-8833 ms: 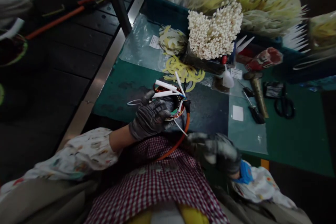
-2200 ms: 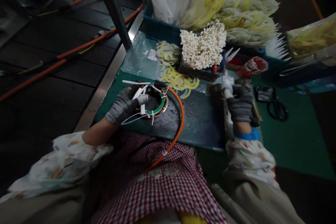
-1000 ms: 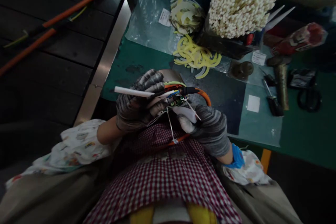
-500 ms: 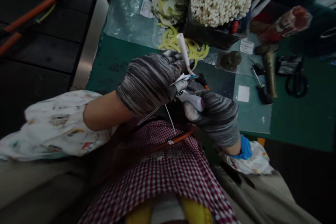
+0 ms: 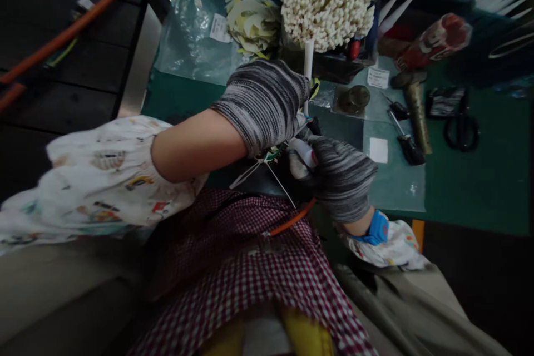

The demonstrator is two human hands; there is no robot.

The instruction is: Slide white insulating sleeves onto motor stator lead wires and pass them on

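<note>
**Wired ring [image 5: 273,154] pinched between two gloved hands**

It hangs just over the near edge of the green table [image 5: 459,189], mostly hidden, so its outline is only a guess. The left hand [image 5: 265,103] is clamped over it from above, with a white sleeve [image 5: 308,58] poking up past the fingers. The right hand [image 5: 340,175] presses a small white nozzle [image 5: 301,150] against it. It is probably light and rigid, with limp, fragile leads and a trailing orange cable [image 5: 292,221]. It is best gripped by the rim.

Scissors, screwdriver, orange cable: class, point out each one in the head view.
scissors [image 5: 463,114], head view, near the pivot.
screwdriver [image 5: 412,151], head view, on the black handle.
orange cable [image 5: 292,221], head view, on its visible middle.
</note>
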